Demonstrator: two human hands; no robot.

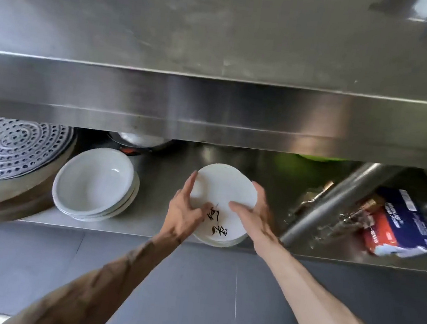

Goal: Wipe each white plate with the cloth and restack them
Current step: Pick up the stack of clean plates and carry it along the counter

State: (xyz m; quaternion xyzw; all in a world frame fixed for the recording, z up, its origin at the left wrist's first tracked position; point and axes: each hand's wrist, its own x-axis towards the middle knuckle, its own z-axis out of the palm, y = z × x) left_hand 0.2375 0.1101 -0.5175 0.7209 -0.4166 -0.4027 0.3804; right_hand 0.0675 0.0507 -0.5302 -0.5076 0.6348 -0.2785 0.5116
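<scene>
Left forearm (100, 282) and right forearm (324, 304), bare, entered from 7 and 5 o'clock and met at the lower shelf (151, 224) under a steel counter (214, 102).

Item 1. Plate stack (220, 239), white, at mid-shelf, close to the front edge. The top plate (224, 187) carried black brush lettering on its 6 o'clock side. The left hand (186, 209) grasped the rim at 8 o'clock, thumb on the face and fingers laid along the edge. The right hand (253, 212) grasped it at 4 o'clock, thumb on the face and fingers curled round the rim. The opposed grips were judged a means of keeping the ware level while it was drawn out from beneath the low overhang. Motion blur left it unsure whether one plate or several were taken up.

Item 2. Cloth: not in view, so wiping of this plate was judged not yet begun.

Item 3. Bowls (95, 182), white and nested, stood at 9 o'clock of the plates and apart from them, apparently sorted by kind.

Item 4. Steamer tray (12, 148), perforated, lay farther out at 9 o'clock on top of other round vessels.

Item 5. Pot (139, 140) at 11 o'clock, at the rear, was mostly hidden by the counter edge.

Item 6. Steel brace (336, 204) slanted across at 3 o'clock. A blue-and-red packet (400, 228) lay beyond it.

Item 7. Grey floor tiles (192, 280) lay at 6 o'clock, below the shelf.
</scene>
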